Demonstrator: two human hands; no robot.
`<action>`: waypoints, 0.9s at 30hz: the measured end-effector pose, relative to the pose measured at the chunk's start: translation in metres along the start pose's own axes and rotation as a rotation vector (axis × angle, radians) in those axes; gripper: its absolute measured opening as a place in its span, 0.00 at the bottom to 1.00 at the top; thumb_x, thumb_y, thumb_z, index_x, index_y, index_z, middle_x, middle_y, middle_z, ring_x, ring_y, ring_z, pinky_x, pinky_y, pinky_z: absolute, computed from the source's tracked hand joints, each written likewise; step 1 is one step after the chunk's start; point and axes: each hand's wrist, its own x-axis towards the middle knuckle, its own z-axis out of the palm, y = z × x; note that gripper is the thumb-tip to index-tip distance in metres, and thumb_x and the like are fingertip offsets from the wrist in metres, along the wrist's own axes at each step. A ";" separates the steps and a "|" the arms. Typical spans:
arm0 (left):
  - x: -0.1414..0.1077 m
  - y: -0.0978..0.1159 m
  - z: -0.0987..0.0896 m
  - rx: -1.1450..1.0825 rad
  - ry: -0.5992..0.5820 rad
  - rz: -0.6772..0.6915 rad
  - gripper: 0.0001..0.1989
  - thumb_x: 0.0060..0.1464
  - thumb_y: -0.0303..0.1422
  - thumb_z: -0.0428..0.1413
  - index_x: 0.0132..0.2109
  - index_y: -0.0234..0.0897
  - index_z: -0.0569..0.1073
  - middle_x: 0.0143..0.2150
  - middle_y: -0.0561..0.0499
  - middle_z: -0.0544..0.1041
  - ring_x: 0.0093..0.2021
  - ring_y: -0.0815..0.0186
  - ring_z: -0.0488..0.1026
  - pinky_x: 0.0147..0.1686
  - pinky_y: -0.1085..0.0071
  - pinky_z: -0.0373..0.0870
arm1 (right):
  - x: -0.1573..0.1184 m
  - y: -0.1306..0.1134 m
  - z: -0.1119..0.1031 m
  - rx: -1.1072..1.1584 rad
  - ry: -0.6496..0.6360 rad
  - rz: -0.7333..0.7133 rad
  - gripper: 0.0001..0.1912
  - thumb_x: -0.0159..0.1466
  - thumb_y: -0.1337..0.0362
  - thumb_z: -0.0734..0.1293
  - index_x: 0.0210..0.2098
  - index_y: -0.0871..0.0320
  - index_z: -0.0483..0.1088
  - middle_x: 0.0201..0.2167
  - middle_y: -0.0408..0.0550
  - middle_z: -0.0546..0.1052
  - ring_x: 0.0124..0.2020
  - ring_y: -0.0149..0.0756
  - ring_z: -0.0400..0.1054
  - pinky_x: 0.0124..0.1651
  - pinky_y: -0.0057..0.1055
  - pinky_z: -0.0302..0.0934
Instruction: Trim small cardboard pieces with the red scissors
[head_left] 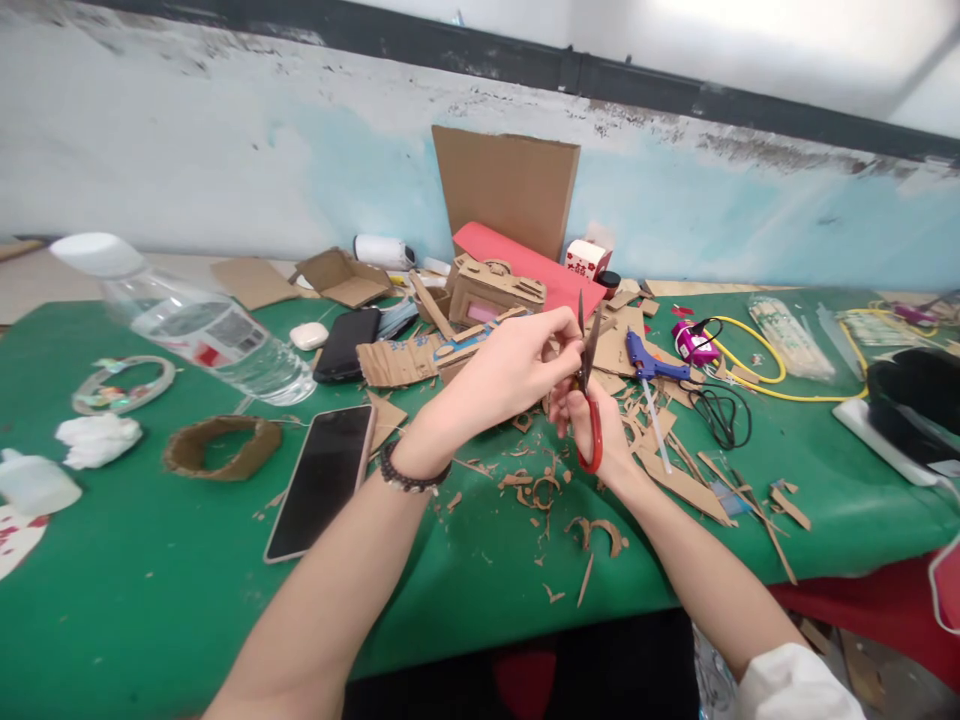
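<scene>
Red-handled scissors (596, 445) point upward in my right hand (611, 425), whose fingers are wrapped round the handle. Their dark blades are slightly apart. My left hand (517, 355), with a beaded bracelet on its wrist, is pinched closed right beside the blades; whatever sits between its fingertips is hidden. Behind my hands stands a cardboard camera model (495, 290) with a round dial on top. Below them, curled cardboard scraps (544, 490) are scattered on the green tabletop (480, 590).
To the right lie a blue glue gun (656, 365), its black cable, and a yellow cord (810, 397). A phone (322, 480), a cardboard ring (223, 447) and a tilted water bottle (217, 330) are at the left. A cardboard sheet (506, 185) leans on the wall.
</scene>
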 end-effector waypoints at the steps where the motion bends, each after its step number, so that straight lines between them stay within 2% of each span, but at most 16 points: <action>1: -0.001 0.000 -0.004 0.018 -0.017 -0.007 0.07 0.66 0.34 0.54 0.38 0.38 0.72 0.29 0.55 0.77 0.29 0.67 0.72 0.30 0.71 0.64 | 0.000 0.001 0.000 -0.005 -0.005 0.009 0.25 0.73 0.37 0.62 0.40 0.53 0.68 0.26 0.42 0.75 0.20 0.32 0.67 0.25 0.29 0.63; 5: -0.003 0.000 -0.016 0.038 -0.085 -0.052 0.08 0.67 0.36 0.54 0.39 0.38 0.73 0.32 0.54 0.78 0.31 0.68 0.72 0.32 0.71 0.65 | -0.003 0.003 0.002 -0.049 -0.015 0.015 0.25 0.73 0.37 0.62 0.38 0.53 0.67 0.21 0.40 0.72 0.18 0.32 0.65 0.24 0.29 0.61; 9: -0.002 -0.001 -0.017 0.052 -0.088 -0.062 0.09 0.68 0.36 0.54 0.39 0.38 0.73 0.32 0.54 0.78 0.31 0.67 0.73 0.32 0.70 0.65 | -0.005 0.001 0.004 -0.055 -0.006 0.015 0.26 0.73 0.36 0.62 0.38 0.53 0.68 0.20 0.40 0.71 0.17 0.32 0.65 0.23 0.29 0.60; 16: 0.000 -0.005 -0.001 -0.031 -0.023 -0.057 0.09 0.70 0.38 0.53 0.43 0.38 0.72 0.34 0.53 0.79 0.32 0.66 0.75 0.32 0.69 0.66 | -0.006 -0.004 0.004 -0.054 0.083 0.071 0.26 0.72 0.37 0.64 0.39 0.54 0.69 0.17 0.38 0.69 0.14 0.30 0.62 0.18 0.27 0.55; 21: 0.003 -0.003 0.013 -0.088 0.009 -0.053 0.08 0.70 0.35 0.51 0.43 0.38 0.72 0.34 0.52 0.77 0.31 0.66 0.74 0.33 0.69 0.67 | -0.005 -0.008 0.003 -0.042 0.114 0.091 0.26 0.71 0.36 0.64 0.38 0.54 0.68 0.17 0.38 0.69 0.13 0.30 0.61 0.17 0.27 0.55; 27: 0.004 -0.003 0.012 -0.061 0.027 -0.044 0.06 0.69 0.33 0.53 0.42 0.38 0.71 0.35 0.52 0.78 0.32 0.66 0.75 0.34 0.69 0.69 | -0.003 -0.008 0.003 -0.037 0.098 0.094 0.25 0.71 0.36 0.64 0.36 0.53 0.66 0.17 0.38 0.68 0.13 0.30 0.60 0.17 0.27 0.53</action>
